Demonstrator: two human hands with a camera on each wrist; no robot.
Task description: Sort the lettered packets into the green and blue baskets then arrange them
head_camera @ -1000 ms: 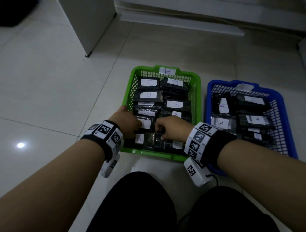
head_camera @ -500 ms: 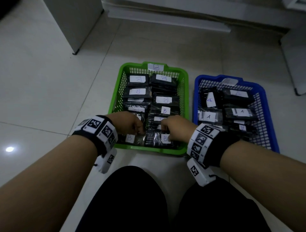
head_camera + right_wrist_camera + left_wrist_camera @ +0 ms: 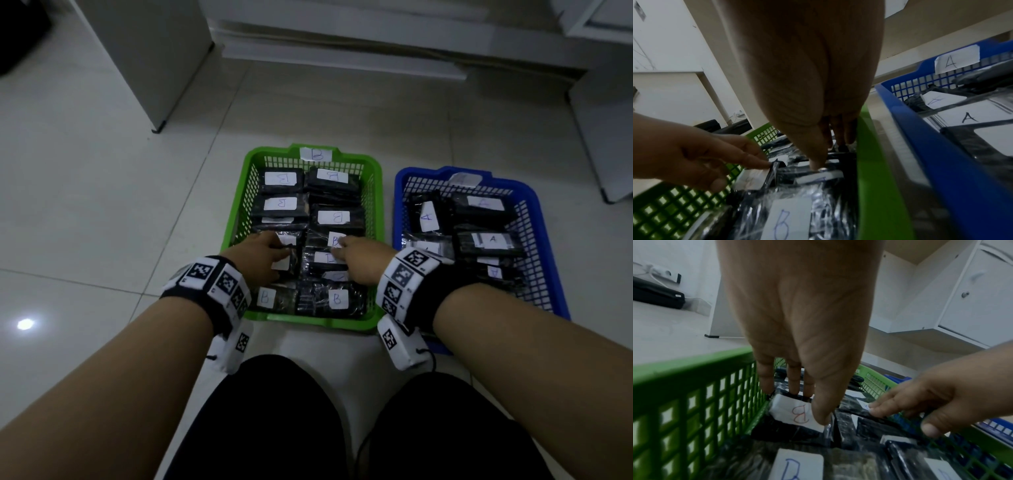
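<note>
The green basket (image 3: 376,166) holds several black packets with white B labels; a B tag sits on its far rim. To its right, the blue basket (image 3: 535,200) holds several A packets (image 3: 492,240). Both hands are inside the green basket at its middle rows. My left hand (image 3: 284,250) pinches a B packet (image 3: 797,412), thumb on its label and fingers at its far edge. On the right side, my right hand (image 3: 337,248) pinches another B packet (image 3: 824,174), thumb on top. Two B packets (image 3: 337,298) lie in the near row.
The baskets stand side by side on a white tiled floor (image 3: 102,205). A white cabinet (image 3: 147,58) stands at the back left and white furniture (image 3: 603,144) at the right. My knees (image 3: 274,418) are just in front of the baskets.
Both hands have moved from the near row of the green basket farther in to its middle rows, uncovering the two near B packets. The head view has shifted.
</note>
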